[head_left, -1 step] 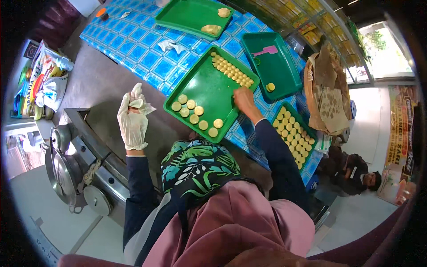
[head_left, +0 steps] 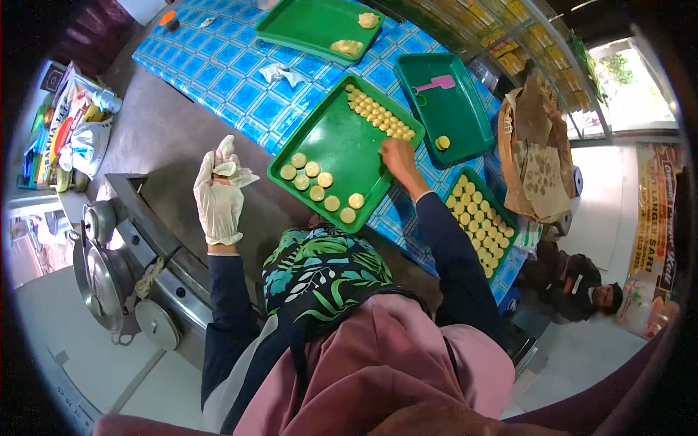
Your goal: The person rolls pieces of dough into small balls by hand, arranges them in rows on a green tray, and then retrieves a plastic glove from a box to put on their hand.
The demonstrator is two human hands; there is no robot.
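Closest in, a pink headscarf (head_left: 378, 349) hangs over a leaf-patterned apron (head_left: 327, 269). Off the table's near edge, the left hand (head_left: 220, 196), in a loose white glove, is raised with its fingers bunched narrowly together; I cannot tell whether it holds anything. The bare right hand (head_left: 398, 160) is at the right side of a green tray (head_left: 327, 138), its fingers drawn in (what they may hold is hidden from this angle).

That tray lies slantwise, its near corner past the table edge. Flat pale-yellow rounds (head_left: 317, 192) sit in its near part, spaced out; small dough balls (head_left: 381, 118) crowd together along its far right side, just beyond the right hand.

To the right, a smaller tray (head_left: 491, 195) carries many yellow rounds (head_left: 476, 225), with a paper-lined basket (head_left: 507, 149) beside it. Past the middle tray, a deeper green tray (head_left: 462, 109) holds a pink scraper (head_left: 436, 82) and a yellow piece (head_left: 442, 142). Farther back on the blue checked tablecloth (head_left: 225, 69) lie a crumpled white wrap (head_left: 282, 74) and another tray (head_left: 305, 25) bearing two dough lumps (head_left: 347, 47).
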